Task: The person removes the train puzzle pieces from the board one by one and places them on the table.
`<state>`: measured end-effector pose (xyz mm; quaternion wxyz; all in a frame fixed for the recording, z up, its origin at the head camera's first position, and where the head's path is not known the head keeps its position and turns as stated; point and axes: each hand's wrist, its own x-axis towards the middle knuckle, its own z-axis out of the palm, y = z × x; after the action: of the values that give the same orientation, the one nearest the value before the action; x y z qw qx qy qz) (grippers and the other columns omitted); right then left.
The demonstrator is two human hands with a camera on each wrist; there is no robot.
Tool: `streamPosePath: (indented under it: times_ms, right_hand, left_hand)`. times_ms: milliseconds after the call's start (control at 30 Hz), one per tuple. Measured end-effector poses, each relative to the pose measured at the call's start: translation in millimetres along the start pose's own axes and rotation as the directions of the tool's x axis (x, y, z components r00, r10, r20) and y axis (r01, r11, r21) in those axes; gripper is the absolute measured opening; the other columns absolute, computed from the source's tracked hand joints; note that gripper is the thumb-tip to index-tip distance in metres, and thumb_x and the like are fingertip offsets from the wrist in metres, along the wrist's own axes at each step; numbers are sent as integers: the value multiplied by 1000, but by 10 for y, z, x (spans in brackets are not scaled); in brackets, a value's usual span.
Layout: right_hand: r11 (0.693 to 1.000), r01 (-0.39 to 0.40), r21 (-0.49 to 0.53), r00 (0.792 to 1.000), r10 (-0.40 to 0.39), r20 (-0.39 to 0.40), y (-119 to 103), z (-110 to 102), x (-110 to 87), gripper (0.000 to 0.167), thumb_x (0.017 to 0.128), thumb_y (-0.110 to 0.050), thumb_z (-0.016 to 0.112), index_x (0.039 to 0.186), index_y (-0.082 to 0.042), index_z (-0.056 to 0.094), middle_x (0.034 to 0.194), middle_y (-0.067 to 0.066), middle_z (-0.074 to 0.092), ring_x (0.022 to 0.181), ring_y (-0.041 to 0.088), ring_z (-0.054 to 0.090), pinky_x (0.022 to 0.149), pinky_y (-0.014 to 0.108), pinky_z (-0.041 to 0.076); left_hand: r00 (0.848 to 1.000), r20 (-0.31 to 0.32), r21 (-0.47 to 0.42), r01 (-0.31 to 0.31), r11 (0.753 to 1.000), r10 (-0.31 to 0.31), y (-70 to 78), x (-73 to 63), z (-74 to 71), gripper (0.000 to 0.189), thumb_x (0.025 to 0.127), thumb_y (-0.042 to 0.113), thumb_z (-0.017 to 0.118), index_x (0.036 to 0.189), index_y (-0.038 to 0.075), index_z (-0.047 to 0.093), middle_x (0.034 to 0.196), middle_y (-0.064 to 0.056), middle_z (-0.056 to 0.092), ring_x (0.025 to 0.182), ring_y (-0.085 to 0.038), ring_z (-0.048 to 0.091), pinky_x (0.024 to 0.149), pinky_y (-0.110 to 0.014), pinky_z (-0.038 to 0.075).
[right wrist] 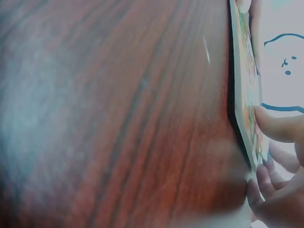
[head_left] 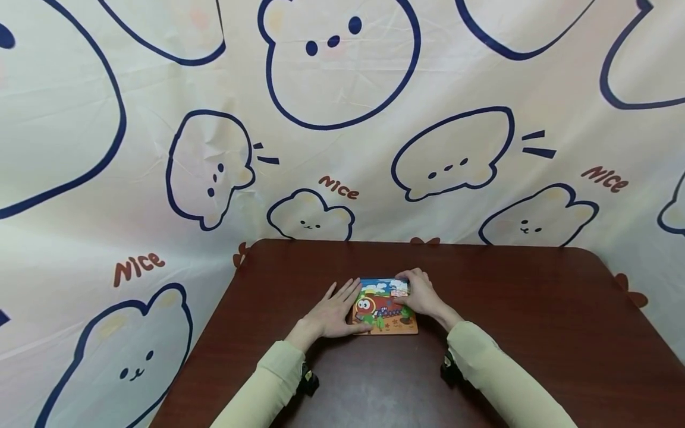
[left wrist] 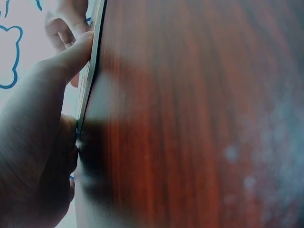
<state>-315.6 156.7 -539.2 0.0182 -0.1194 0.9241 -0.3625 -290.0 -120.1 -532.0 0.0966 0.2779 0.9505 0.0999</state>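
Observation:
A thin, square cartoon picture board lies on the brown table, showing a big-eyed red figure, clouds and green plants. My left hand rests along its left side with fingers straight, the thumb across the near left corner. In the left wrist view that thumb presses on the board's near edge. My right hand grips the right side, its thumb on the printed face and its fingers curled at the edge. The right wrist view shows this thumb on the board.
Behind the table hangs a pale cloth printed with blue-outlined bears and the word "Nice". It also runs down along the table's left side. Dark wrist devices sit under both light green sleeves.

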Motion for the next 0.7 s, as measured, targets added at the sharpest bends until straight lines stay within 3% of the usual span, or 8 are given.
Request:
streamPosePath:
  times_ms: [200, 400, 567, 700]
  right_hand:
    - [996, 8, 89, 1000, -9, 15, 46, -19, -3, 44, 97, -7, 84, 140, -8, 73, 133, 23, 57, 108, 31, 54, 90, 50, 52]
    - [990, 25, 137, 998, -32, 47, 39, -66, -17, 49, 98, -4, 82, 145, -9, 71, 122, 19, 68, 97, 23, 61, 80, 40, 54]
    - [978, 20, 206, 998, -32, 54, 93, -109, -15, 49, 97, -2, 82, 145, -6, 71, 115, 17, 68, 92, 20, 61, 79, 37, 53]
    - [967, 4, 253, 997, -22, 70, 148, -132, 1, 50, 97, -1, 82, 145, -4, 70, 121, 18, 68, 95, 19, 63, 85, 38, 56]
  left_hand:
    - [1000, 1, -12, -1, 1000, 1, -1, 0, -2, 114, 97, 81, 60, 179, 16, 14, 188, -3, 13, 175, -25, 15, 141, -58, 15]
    - [1000, 0, -2, -5, 1000, 5, -10, -1, -8, 115, 97, 82, 60, 179, 16, 13, 188, -4, 12, 175, -24, 14, 141, -59, 14]
    - [1000, 0, -8, -5, 1000, 5, -3, -7, -13, 115, 97, 83, 59, 179, 16, 13, 188, -3, 11, 175, -25, 14, 141, -59, 14]
    - [1000, -1, -5, -6, 1000, 6, -4, -3, -15, 115, 97, 82, 60, 179, 16, 13, 188, -3, 12, 175, -25, 14, 142, -59, 14]
